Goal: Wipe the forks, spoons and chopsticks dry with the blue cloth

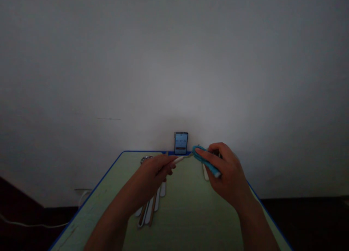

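My left hand (pixel 156 171) is closed around the white handle of a utensil (pixel 182 158) that points right towards my other hand. My right hand (pixel 222 169) is closed on a blue cloth (pixel 205 160), which is wrapped over the far end of that utensil. Both hands hover above the pale green table (pixel 185 203). The head of the utensil is hidden inside the cloth.
Several white and brown handled utensils (pixel 151 207) lie in a row under my left forearm. One more white handle (pixel 205 172) lies below the cloth. A phone (pixel 181 143) stands upright at the table's far edge against the wall. A small metal object (pixel 146 159) sits far left.
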{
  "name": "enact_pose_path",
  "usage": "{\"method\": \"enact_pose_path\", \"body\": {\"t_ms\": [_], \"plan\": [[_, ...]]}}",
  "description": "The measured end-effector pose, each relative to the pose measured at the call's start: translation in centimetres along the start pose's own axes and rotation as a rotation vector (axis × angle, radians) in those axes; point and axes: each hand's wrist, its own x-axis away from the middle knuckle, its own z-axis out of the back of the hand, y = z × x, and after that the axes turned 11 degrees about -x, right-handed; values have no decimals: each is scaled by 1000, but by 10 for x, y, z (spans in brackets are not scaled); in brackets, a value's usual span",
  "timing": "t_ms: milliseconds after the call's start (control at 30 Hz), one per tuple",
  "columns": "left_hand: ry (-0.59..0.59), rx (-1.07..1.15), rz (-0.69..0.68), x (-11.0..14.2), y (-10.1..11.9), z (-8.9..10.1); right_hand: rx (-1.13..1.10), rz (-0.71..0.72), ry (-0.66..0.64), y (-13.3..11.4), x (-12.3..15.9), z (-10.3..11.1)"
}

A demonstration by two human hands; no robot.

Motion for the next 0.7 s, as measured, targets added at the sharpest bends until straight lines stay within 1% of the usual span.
{"method": "enact_pose_path", "body": {"t_ms": [300, 433, 567, 700], "plan": [[-6, -22, 12, 1, 0, 1, 15, -16, 17, 0, 0, 0], [-7, -43, 16, 3, 0, 1, 8, -18, 44, 0, 0, -1], [-28, -31, 24, 4, -1, 2, 17, -28, 63, -1, 0, -1], [-25, -25, 17, 4, -2, 2, 16, -30, 71, -1, -1, -1]]}}
